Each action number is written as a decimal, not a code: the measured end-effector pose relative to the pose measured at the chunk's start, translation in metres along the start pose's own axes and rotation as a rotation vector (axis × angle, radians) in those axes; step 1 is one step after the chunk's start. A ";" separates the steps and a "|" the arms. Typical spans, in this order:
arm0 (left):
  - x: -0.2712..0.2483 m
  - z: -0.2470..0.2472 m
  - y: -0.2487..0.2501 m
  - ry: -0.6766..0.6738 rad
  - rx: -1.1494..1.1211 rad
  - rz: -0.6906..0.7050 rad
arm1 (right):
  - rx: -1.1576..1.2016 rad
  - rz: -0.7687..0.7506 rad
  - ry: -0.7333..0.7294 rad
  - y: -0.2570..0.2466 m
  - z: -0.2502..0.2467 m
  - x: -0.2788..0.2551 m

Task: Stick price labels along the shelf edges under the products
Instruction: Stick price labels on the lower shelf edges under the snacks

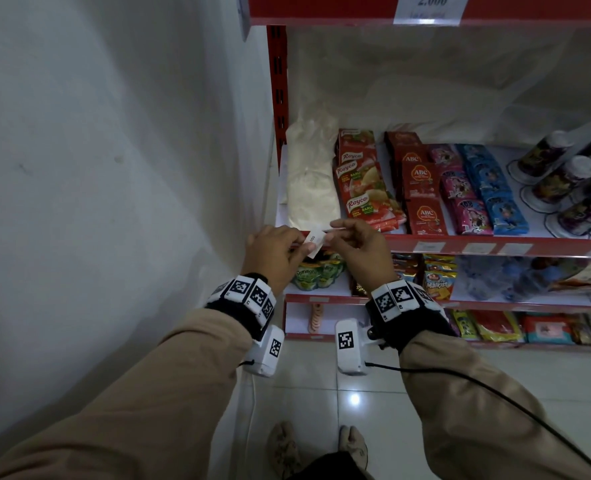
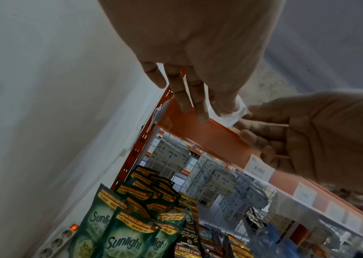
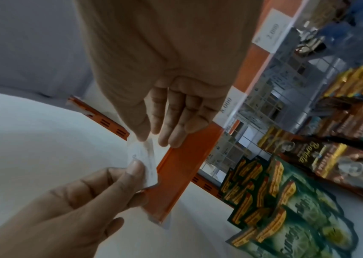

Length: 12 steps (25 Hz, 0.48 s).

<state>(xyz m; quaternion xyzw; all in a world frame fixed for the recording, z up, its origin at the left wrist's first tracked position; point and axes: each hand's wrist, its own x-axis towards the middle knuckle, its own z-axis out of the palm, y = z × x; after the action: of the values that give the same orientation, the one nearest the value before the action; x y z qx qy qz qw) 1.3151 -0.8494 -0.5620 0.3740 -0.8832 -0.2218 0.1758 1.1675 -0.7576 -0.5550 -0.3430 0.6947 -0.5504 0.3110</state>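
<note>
My left hand (image 1: 275, 252) pinches the price label (image 1: 314, 240) btwn thumb and fingers (image 3: 132, 172), gripping its lower left part. My right hand (image 1: 359, 249) pinches the label's upper right end, thumb and index closed on it; the other right fingers (image 3: 176, 125) hang fairly straight, tips by the shelf edge (image 1: 494, 245). So both hands are grasping the same label. It's a small white slip w/ "000" readable in the head view, tilted, held in front of the far left end of the red shelf edge. Can't tell if it's touching the strip yet; in the right wrist view it looks just beside it.

Just behind the hands, on that shelf: a white powder bag (image 1: 309, 178) at the left, then Royco sachets (image 1: 363, 181), red ABC sachets (image 1: 420, 192), pink sachets (image 1: 460, 192), blue sachets (image 1: 498, 192) and cups (image 1: 560, 174) farther right. Further right along the same edge, other white labels (image 1: 429, 246) are already stuck on; one in the left wrist view (image 2: 259, 169) reads 8.000.

Below the hands, the next shelf holds green Sunlight pouches (image 2: 118, 232) at the left, w/ dark coffee packs (image 2: 189, 239) beside them and a Malkist pack (image 1: 439, 284) to the right. Top shelf above carries a big 2.000 tag (image 1: 430, 8). White wall (image 1: 114, 133) on the left, tiled floor (image 1: 321, 393) under my feet, a power strip (image 2: 59, 242) along the wall base.
</note>
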 end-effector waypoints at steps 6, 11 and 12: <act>0.002 -0.002 -0.004 -0.035 0.074 0.048 | -0.265 -0.135 -0.077 0.004 -0.001 0.004; 0.003 -0.004 -0.005 -0.072 0.196 0.128 | -0.543 -0.369 -0.178 -0.001 -0.003 0.003; 0.003 -0.004 -0.005 -0.080 0.218 0.138 | -0.660 -0.419 -0.211 -0.003 -0.001 0.005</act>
<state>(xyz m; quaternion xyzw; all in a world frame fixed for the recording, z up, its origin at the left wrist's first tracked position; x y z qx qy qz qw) 1.3180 -0.8559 -0.5606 0.3204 -0.9319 -0.1267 0.1138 1.1640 -0.7617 -0.5522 -0.6133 0.7135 -0.3109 0.1347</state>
